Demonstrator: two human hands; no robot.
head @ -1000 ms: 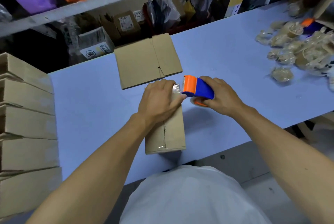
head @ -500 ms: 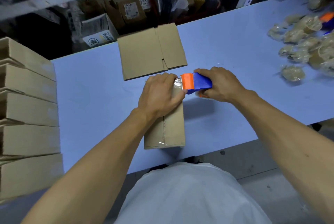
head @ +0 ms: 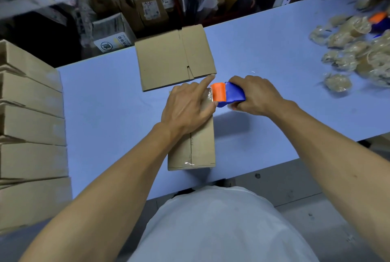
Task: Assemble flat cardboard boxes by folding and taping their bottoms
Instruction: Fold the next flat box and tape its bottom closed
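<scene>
- A white carton (head: 113,36) on the shelf, far beyond the fingers (head: 207,79) and off to their left, bears a round black logo and blurred yellow characters that cannot be read;
- a brown box (head: 150,11) beside it carries a white label, its print too small to read.

The worktop (head: 105,101) is pale blue. The tape dispenser (head: 228,94) is blue with an orange front. The box (head: 200,145), the flat carton (head: 168,61) and the stacked boxes (head: 29,126) are plain brown cardboard. The heap of tape rolls (head: 354,50) is translucent tan. The person's shirt (head: 221,225) is white.
</scene>
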